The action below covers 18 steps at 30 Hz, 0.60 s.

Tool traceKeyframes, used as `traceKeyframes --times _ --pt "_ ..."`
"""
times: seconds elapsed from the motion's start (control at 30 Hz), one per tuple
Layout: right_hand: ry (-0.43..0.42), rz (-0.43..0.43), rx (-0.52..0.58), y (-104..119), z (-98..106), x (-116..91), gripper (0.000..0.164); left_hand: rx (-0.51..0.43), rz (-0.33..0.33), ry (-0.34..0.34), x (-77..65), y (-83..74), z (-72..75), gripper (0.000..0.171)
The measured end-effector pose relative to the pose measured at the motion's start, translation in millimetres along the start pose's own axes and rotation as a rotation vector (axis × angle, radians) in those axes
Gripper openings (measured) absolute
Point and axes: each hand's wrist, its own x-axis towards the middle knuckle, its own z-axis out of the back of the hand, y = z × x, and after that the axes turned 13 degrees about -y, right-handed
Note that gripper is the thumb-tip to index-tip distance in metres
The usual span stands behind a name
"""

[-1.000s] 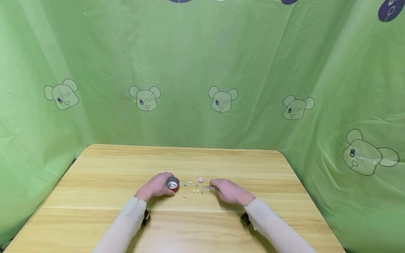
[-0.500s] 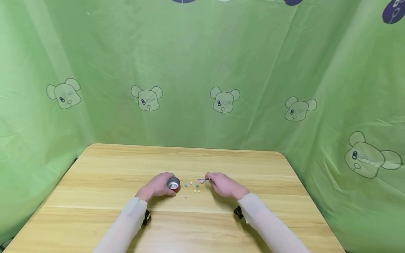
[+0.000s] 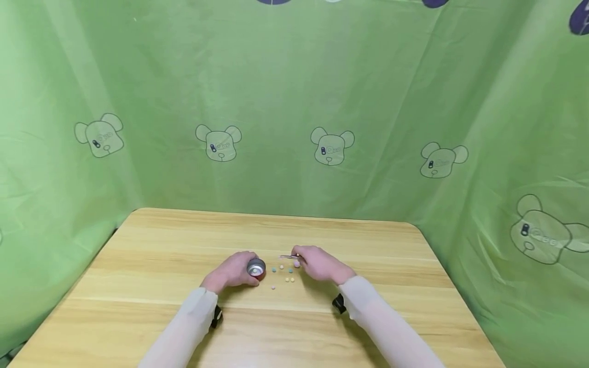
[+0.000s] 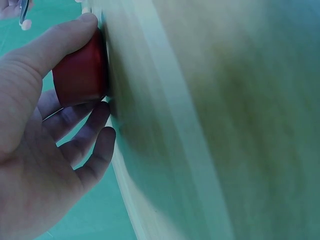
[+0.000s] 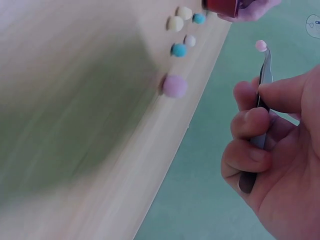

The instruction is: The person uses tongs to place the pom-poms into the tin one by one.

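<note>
My left hand [image 3: 234, 269] grips a small red cup [image 4: 80, 75] with a silvery inside, thumb on one side and fingers on the other. It stands upright on the table, its mouth facing up in the head view. In my right hand [image 3: 317, 263] is a pair of tweezers [image 5: 266, 75], pinched between thumb and fingers. A small pale pink ball [image 5: 261, 45] sits at the tweezers' tip, raised above the table and to the right of the cup. Below my right hand lies a larger pink ball [image 5: 174, 86].
Between the hands, several small balls lie on the wooden table [image 3: 368, 245]: a teal ball [image 5: 178, 49], a white ball [image 5: 190, 41], a yellow ball [image 3: 287, 279] and a pink one [image 3: 273, 287] nearer the front. A green curtain [image 3: 276, 179] surrounds the table.
My right hand has moved left and farther from me, carrying the tweezers and pink ball past the larger pink ball. The left hand keeps its grip on the cup; the head view has shifted slightly.
</note>
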Motion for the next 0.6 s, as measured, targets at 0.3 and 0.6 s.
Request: traceKeyframes --times 0.3,0.6 --pt "0.011 0.043 -0.021 12 -2 9 0.016 -0.007 0.008 0.003 1.0 0.4 -0.9 0.050" --pt "0.040 0.045 -0.009 25 -7 21 0.017 0.006 -0.022 -0.017 1.2 1.4 -2.2 0.052"
